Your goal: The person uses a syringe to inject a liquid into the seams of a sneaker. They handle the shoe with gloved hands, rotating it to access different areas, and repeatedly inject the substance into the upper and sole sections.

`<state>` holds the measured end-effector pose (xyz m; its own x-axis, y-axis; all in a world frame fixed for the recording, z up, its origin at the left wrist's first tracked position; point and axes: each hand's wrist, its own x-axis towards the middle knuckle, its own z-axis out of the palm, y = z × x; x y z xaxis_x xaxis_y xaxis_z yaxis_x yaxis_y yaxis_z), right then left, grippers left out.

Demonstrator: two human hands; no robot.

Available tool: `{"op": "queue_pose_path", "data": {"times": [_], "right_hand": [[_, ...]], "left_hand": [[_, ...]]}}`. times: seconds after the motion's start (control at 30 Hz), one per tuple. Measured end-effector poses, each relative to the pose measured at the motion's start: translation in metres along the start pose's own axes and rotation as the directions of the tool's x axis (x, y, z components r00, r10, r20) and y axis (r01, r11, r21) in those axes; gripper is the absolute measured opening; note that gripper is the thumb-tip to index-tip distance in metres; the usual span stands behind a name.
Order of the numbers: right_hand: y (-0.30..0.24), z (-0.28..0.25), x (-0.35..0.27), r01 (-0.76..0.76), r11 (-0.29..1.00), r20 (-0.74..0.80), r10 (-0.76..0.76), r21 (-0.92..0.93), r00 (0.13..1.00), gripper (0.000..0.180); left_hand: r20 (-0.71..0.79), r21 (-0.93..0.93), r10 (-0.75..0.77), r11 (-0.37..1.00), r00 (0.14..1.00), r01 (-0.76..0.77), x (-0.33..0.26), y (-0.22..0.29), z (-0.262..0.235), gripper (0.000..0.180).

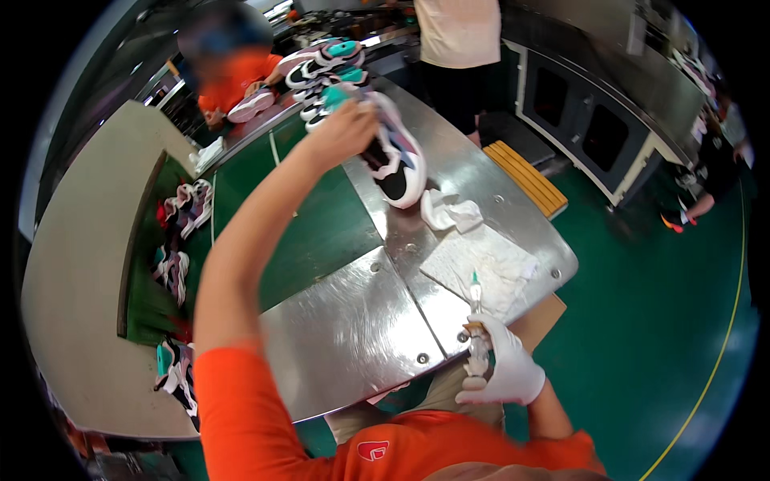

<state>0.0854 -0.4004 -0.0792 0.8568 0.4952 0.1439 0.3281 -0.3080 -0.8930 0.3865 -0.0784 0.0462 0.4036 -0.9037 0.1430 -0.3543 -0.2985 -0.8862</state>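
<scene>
While blurred, left hand (346,128) grips sneaker (393,160)

Bare steel worktop (353,321) lies open between the two arms. Ahead, a crumpled rag (451,213) and a white cloth (485,263) crowd the right edge; a row of sneakers (329,68) blocks the far end, and more shoes (180,240) fill the left side.
</scene>
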Motion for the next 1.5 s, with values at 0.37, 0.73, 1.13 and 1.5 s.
{"op": "queue_pose_path", "data": {"times": [0.37, 0.73, 1.13, 1.5], "right_hand": [[-0.024, -0.009, 0.016, -0.176, 0.978, -0.079, 0.168, -0.11, 0.983, 0.105], [-0.087, -0.007, 0.053, -0.548, 0.731, 0.208, 0.51, 0.406, 0.835, 0.101], [-0.118, 0.094, 0.149, -0.56, 0.704, 0.736, 0.08, 0.437, 0.673, 0.059], [-0.118, 0.125, 0.171, -0.544, 0.595, 0.759, -0.186, 0.593, 0.624, 0.054]], "left_hand": [[0.208, -0.53, -0.396, 0.723, 0.894, 0.444, -0.189, 0.087, -0.257, 0.059], [0.208, -0.596, -0.774, 0.384, 0.598, 0.705, -0.256, 0.205, -0.323, 0.034], [0.328, -0.54, -0.802, 0.275, 0.499, 0.796, -0.262, 0.21, -0.316, 0.018], [0.377, -0.558, -0.768, 0.259, 0.519, 0.788, -0.267, 0.21, -0.318, 0.025]]}}
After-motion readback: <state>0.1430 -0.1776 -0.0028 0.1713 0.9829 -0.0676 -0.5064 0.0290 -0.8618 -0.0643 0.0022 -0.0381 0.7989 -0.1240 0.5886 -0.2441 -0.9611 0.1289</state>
